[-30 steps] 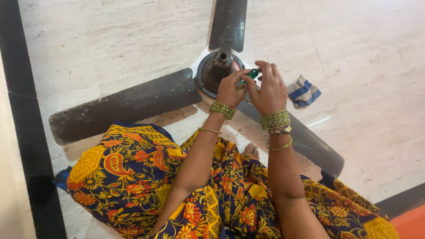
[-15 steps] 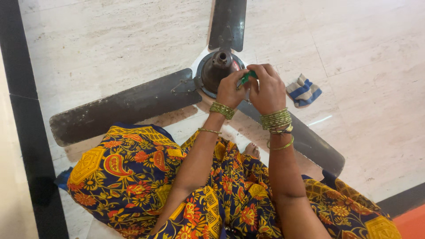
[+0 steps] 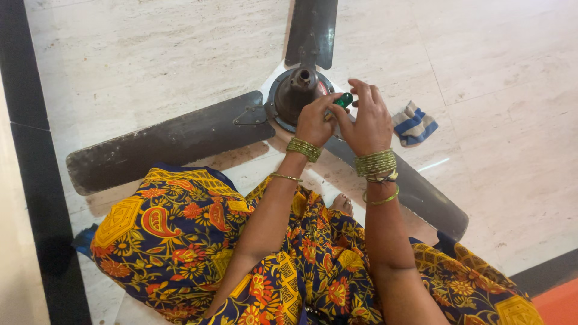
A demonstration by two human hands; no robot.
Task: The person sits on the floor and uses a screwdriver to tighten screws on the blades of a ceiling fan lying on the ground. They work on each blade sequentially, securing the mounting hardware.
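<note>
Covering most of the view, a pale marble floor (image 3: 150,54) with a dark border strip (image 3: 36,180) down its left side carries a dismantled ceiling fan (image 3: 180,135). The fan has three dusty, dark blades: one runs out to the left, one (image 3: 311,30) points toward the top edge, and one (image 3: 421,192) slants down to the right, partly under the person's forearms. The blades meet at the round motor hub (image 3: 295,93), which stands with its short shaft upward on a white base.

The person sits over the near side of the fan, lap covered in a bright patterned cloth (image 3: 180,241) of navy, yellow and orange; the toes of one foot (image 3: 342,204) peep out from it just below the wrists.

Both arms reach forward to the right rim of the hub. The left hand (image 3: 314,120), with green bangles at the wrist, has its fingers curled and pinched on a small green object (image 3: 344,100); what that object is cannot be told. The right hand (image 3: 367,120), also bangled, has its fingers bent over the same green piece, fingertips meeting it from the other side, so both hands grip it together just beside the hub.

A small folded rag (image 3: 414,123), striped blue and white, lies on the floor just to the right of the right hand.
</note>
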